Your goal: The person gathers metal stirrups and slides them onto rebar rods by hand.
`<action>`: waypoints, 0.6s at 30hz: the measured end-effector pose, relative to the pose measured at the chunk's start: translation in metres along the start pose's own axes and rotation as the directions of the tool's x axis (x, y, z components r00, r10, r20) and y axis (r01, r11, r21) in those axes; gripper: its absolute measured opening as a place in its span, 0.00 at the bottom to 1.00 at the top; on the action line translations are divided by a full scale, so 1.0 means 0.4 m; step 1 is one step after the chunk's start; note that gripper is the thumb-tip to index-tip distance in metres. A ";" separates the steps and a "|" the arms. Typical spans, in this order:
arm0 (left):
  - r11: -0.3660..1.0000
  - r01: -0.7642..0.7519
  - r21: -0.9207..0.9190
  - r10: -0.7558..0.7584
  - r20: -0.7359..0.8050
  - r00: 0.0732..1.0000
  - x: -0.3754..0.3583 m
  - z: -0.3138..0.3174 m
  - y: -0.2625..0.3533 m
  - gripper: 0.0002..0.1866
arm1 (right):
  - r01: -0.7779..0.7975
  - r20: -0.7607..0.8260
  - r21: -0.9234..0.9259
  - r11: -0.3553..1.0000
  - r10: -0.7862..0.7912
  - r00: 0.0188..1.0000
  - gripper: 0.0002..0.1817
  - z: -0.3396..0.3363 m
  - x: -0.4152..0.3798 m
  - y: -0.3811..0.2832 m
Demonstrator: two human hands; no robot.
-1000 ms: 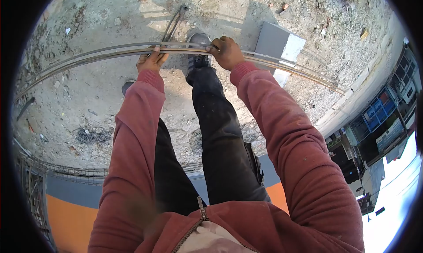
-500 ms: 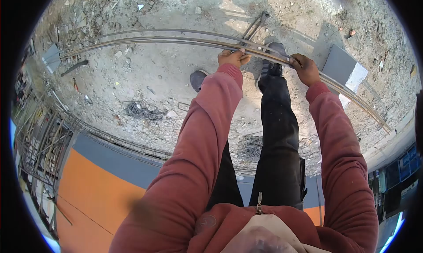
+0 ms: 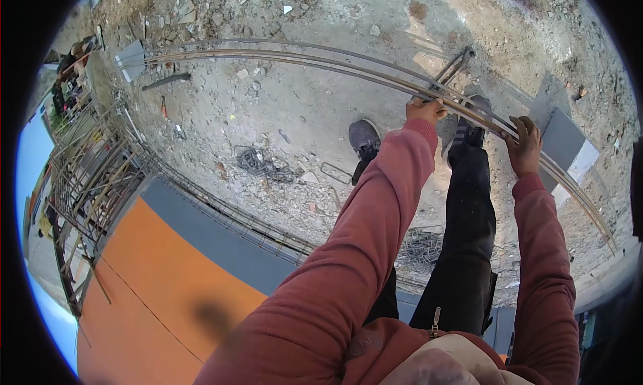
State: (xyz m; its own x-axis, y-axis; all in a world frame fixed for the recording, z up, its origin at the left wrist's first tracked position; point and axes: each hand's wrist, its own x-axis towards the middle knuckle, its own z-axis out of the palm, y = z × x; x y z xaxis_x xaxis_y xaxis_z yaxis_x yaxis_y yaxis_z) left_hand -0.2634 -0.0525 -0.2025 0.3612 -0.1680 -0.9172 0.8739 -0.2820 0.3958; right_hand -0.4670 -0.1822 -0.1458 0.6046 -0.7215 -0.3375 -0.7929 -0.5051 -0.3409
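Note:
Several long, thin steel bars [image 3: 321,60] run across the view just above the ground, bowed by the wide lens. My left hand [image 3: 426,110] is closed around the bars near their middle, fingers curled and thumb on top. Farther right, my right hand [image 3: 525,145] grips the same bundle, its fingers bent over the bars and its thumb at their near side. A short, dark metal stand or bar piece [image 3: 454,69] lies under the bars beyond my left hand. My shoes [image 3: 365,138] are on the ground below the bundle.
A grey slab [image 3: 568,141] with a broken white edge lies at the right. Another grey piece [image 3: 131,60] is under the bars' far left end. Tangled wire [image 3: 261,165] and a rebar cage [image 3: 221,214] lie nearer, beside an orange surface [image 3: 154,284]. Poles [image 3: 87,204] are heaped at left.
The view has swung left, so hands and bars appear farther right. My right hand has shifted slightly on the bars, its fingers more raised. My left hand keeps its hold.

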 end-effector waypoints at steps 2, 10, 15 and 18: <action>0.998 0.050 -0.033 -0.052 -0.049 0.997 -0.018 0.018 0.020 0.07 | 0.000 0.052 -0.020 1.000 0.001 0.999 0.17 -0.010 -0.010 -0.007; 0.994 0.104 0.042 -0.095 -0.186 0.978 -0.057 0.047 0.049 0.06 | 0.001 0.009 0.112 0.994 -0.002 1.000 0.16 0.011 -0.044 -0.005; 0.994 0.090 -0.057 -0.097 -0.136 0.986 -0.060 0.036 0.025 0.05 | 0.019 0.008 0.105 0.994 -0.020 1.000 0.20 0.012 -0.060 0.006; 0.995 0.094 -0.042 -0.100 -0.171 0.980 -0.048 0.041 0.015 0.05 | 0.003 0.021 0.064 0.998 -0.004 1.000 0.21 0.007 -0.073 0.000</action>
State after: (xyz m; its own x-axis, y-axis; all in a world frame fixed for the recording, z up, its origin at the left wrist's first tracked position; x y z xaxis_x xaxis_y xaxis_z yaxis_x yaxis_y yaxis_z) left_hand -0.2703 -0.0665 -0.1818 0.3225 0.0249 -0.9463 0.9169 -0.2564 0.3057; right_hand -0.4844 -0.1596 -0.1385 0.6094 -0.7093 -0.3542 -0.7847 -0.4760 -0.3969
